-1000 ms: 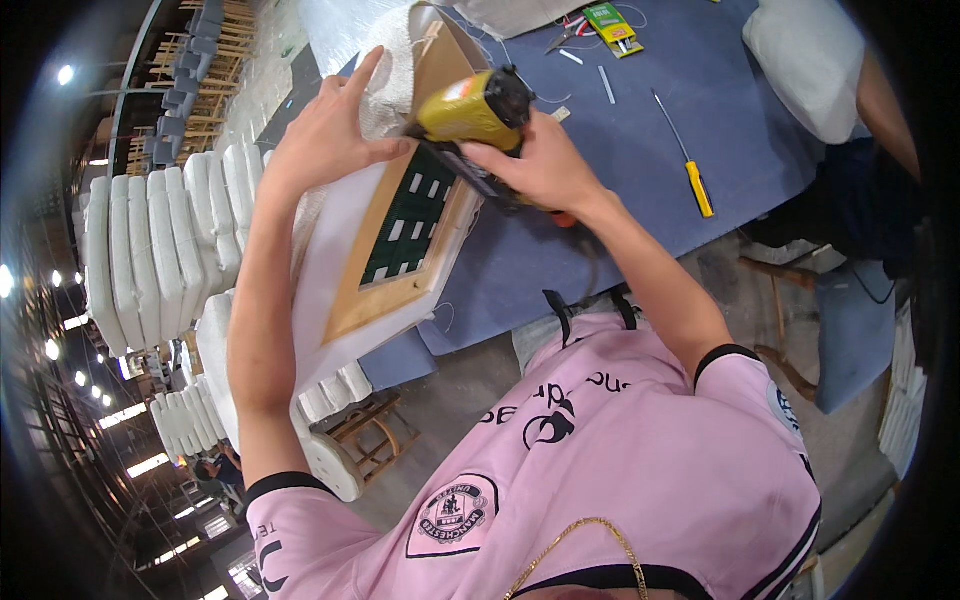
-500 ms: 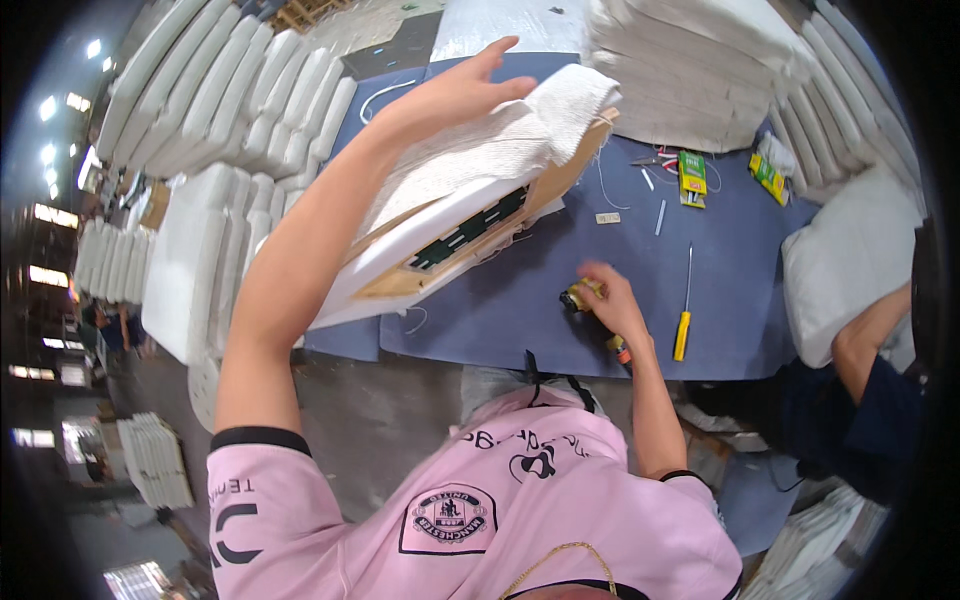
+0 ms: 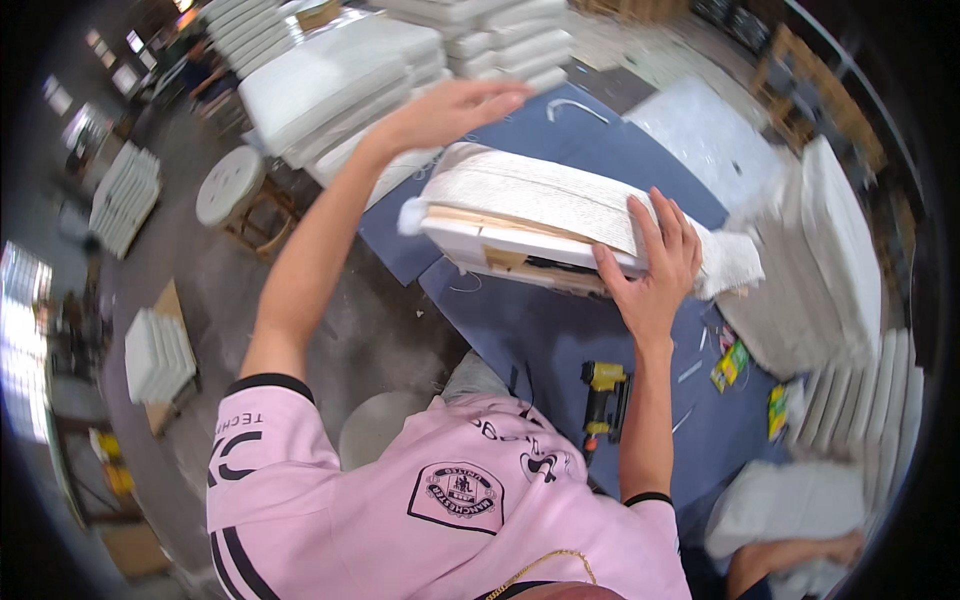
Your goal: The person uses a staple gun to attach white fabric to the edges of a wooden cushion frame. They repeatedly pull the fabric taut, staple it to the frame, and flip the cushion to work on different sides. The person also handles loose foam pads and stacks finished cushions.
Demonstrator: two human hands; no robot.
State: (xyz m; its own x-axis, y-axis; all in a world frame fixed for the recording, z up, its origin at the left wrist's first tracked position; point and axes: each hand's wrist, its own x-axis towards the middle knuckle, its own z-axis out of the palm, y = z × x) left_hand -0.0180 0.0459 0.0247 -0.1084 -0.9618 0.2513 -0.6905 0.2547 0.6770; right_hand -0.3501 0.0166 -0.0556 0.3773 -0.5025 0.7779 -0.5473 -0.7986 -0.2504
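A cushion-like panel (image 3: 540, 200) with white ribbed fabric over a wooden frame stands on its edge on the blue-covered table (image 3: 490, 320). My right hand (image 3: 660, 255) grips its upper edge near the right end, with the thumb on the near side and the fingers over the top. My left hand (image 3: 455, 110) is raised beyond the panel's left end, fingers stretched out and holding nothing. A yellow and black staple gun (image 3: 605, 400) lies on the table beside my right forearm. What lies behind the panel is hidden.
White padded stacks (image 3: 340, 85) stand at the far left, and more fabric-covered pieces (image 3: 820, 270) at the right. A round stool (image 3: 230, 185) is on the floor at left. Green and yellow packets (image 3: 730, 365) lie at right, near another person's arm (image 3: 790, 560).
My right hand has let go of the staple gun and taken hold of the panel. The panel has turned, and my left hand has come off it. The view has swung left.
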